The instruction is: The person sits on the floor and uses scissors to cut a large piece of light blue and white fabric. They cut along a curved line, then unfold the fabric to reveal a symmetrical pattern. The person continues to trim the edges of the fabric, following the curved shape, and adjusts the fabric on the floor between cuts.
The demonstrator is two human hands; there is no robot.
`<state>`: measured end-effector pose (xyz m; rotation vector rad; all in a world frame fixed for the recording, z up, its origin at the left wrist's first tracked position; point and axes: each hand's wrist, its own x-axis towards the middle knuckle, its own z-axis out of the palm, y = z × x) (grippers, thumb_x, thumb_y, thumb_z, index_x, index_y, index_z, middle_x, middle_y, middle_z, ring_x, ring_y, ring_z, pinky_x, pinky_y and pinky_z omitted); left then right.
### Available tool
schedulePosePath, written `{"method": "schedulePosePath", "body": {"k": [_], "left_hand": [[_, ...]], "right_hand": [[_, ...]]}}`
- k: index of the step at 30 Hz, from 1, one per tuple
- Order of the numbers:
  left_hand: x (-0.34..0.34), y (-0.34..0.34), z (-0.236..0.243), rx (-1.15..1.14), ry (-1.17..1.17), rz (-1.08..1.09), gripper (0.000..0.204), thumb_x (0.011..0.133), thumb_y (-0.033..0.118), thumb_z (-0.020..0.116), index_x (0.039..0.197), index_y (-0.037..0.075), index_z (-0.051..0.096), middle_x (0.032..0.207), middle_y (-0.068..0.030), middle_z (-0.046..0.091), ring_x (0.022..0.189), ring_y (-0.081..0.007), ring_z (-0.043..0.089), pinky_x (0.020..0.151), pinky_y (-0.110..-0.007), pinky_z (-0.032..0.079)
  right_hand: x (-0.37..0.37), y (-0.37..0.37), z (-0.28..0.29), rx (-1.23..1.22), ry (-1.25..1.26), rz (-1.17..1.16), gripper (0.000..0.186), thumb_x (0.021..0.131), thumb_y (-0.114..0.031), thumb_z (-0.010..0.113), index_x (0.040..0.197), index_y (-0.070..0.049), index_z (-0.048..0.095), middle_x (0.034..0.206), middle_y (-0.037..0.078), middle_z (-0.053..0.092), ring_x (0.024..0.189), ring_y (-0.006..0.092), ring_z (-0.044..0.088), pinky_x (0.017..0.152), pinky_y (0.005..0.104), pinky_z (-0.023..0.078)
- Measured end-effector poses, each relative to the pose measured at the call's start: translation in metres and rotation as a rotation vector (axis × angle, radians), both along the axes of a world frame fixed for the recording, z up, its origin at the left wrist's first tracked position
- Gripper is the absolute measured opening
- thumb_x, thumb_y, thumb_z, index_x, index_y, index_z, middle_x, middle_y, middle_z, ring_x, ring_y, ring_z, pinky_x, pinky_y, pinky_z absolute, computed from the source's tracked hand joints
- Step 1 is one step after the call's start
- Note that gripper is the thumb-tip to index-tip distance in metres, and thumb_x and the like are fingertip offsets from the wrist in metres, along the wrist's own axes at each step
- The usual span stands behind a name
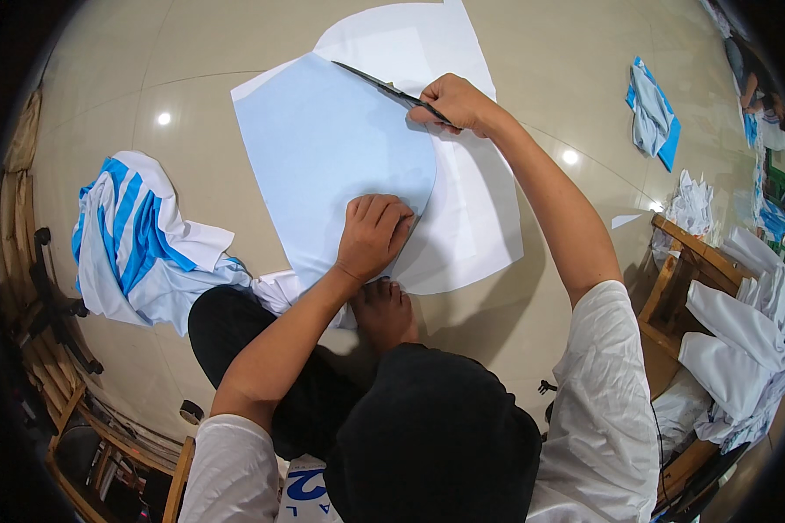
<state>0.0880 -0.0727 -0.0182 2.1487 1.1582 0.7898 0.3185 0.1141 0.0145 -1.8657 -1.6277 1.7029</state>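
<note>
A light blue fabric piece [331, 131] with a curved right edge lies over a larger white fabric piece [484, 209] on the floor. My right hand [458, 105] is closed round the handles of dark scissors [371, 78]. Their blades point up and left across the top of the blue piece and look nearly together. Lower down, my left hand [375, 231] has its fingers curled at the right edge of the blue fabric, pinching it. The exact grip under those fingers is partly hidden. My bare foot [384, 315] rests by the lower end of the fabric.
A heap of blue-and-white striped cloth [135, 227] lies at the left. Folded blue cloth [654, 113] is at the far right, above white scraps [691, 205]. A wooden frame [672, 288] and stacked white pieces [741, 322] stand at the right. A tape roll [191, 411] sits lower left.
</note>
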Motion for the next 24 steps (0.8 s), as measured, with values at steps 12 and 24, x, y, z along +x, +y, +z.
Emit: {"method": "schedulePosePath", "body": {"k": [12, 24], "left_hand": [[0.000, 0.000, 0.000, -0.001, -0.010, 0.002, 0.018, 0.090, 0.011, 0.077, 0.107, 0.008, 0.069, 0.111, -0.0072, 0.067, 0.106, -0.0297, 0.063, 0.097, -0.045, 0.044], [0.000, -0.001, 0.000, 0.001, -0.007, 0.000, 0.019, 0.090, 0.010, 0.077, 0.107, 0.008, 0.068, 0.112, -0.0077, 0.066, 0.107, -0.0300, 0.063, 0.097, -0.045, 0.044]], "right_hand": [[-0.016, 0.005, 0.002, 0.010, -0.001, -0.015, 0.041, 0.080, -0.027, 0.084, 0.059, -0.012, 0.052, 0.053, 0.000, 0.050, 0.045, 0.0099, 0.045, 0.043, 0.0276, 0.032], [-0.019, 0.005, 0.003, 0.024, 0.036, -0.034, 0.041, 0.079, -0.024, 0.083, 0.058, -0.012, 0.050, 0.052, 0.000, 0.049, 0.044, 0.0098, 0.045, 0.043, 0.0275, 0.033]]}}
